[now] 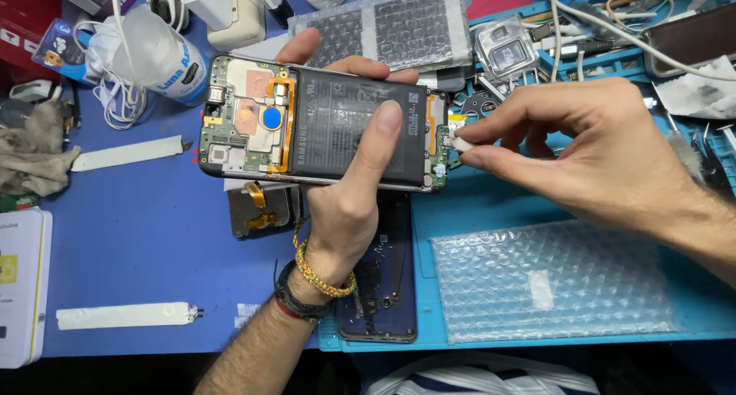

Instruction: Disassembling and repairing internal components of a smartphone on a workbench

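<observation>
Left hand (pixel 349 192) comes up from below, wrist bent, and grips the opened phone (pixel 322 126) from underneath: thumb pressed flat on the black battery (pixel 345 130), fingertips curled over the far edge. Phone sits level, held just above the mat, back cover off, circuit board exposed on its left end. Right hand (pixel 590 146) reaches in from the right, thumb and forefinger pinched shut on a small white part (pixel 462 143) right at the phone's right end (other fingers tucked loosely). Surface: blue work mat (pixel 138 234) on the left, a lighter blue tray mat (pixel 491 211) on the right. Bubble wrap (pixel 556 280) lies near the right forearm, a dark back cover (pixel 383 288) under the left wrist. Two white tape strips (pixel 126 153) on the left. Cables and tools clutter the far edge.
</observation>
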